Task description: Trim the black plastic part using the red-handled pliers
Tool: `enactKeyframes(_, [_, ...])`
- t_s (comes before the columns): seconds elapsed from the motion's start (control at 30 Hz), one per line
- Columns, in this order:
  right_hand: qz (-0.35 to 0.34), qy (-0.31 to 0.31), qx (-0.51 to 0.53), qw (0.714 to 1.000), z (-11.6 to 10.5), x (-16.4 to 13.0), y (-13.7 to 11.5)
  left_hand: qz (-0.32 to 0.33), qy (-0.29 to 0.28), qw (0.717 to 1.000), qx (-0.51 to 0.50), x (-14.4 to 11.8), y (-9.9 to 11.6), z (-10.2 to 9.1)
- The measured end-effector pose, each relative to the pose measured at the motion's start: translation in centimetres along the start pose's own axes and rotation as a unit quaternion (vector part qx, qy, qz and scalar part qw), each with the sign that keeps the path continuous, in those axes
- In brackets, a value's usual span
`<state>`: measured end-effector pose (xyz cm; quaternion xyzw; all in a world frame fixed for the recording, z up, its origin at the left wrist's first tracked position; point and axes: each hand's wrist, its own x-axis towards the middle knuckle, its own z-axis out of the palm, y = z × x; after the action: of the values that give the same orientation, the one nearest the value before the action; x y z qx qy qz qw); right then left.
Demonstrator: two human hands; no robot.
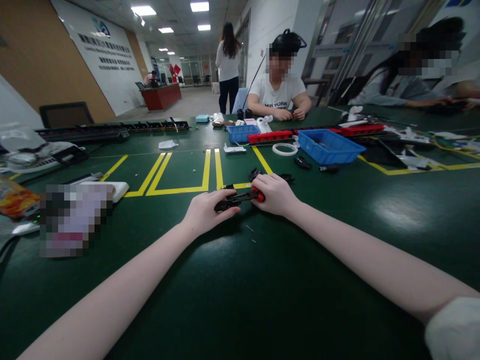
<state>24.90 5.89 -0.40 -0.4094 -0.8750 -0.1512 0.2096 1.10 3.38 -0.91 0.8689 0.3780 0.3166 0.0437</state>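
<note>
Near the middle of the table, my right hand is wrapped round the red handle of pliers. Their dark jaws point left and meet a black plastic part. My left hand pinches that part between thumb and fingers. The exact shape of the part is hard to make out, as the fingers cover some of it. Just beyond my right hand lie black pieces, partly hidden by it. Two thin metal pins lie on the green table in front of my hands.
Blue bins and a roll of white tape stand farther back. Black pieces lie near the larger bin. To the left are a phone-like blurred object and a white box. A person sits across the table.
</note>
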Motion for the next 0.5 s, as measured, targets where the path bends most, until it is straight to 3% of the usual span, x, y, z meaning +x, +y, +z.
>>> enactKeyframes(0.5, [-0.009,-0.028,0.015,0.999,-0.11,-0.04,-0.15,0.023,-0.011,0.999,-0.032,0.01,-0.44,0.12])
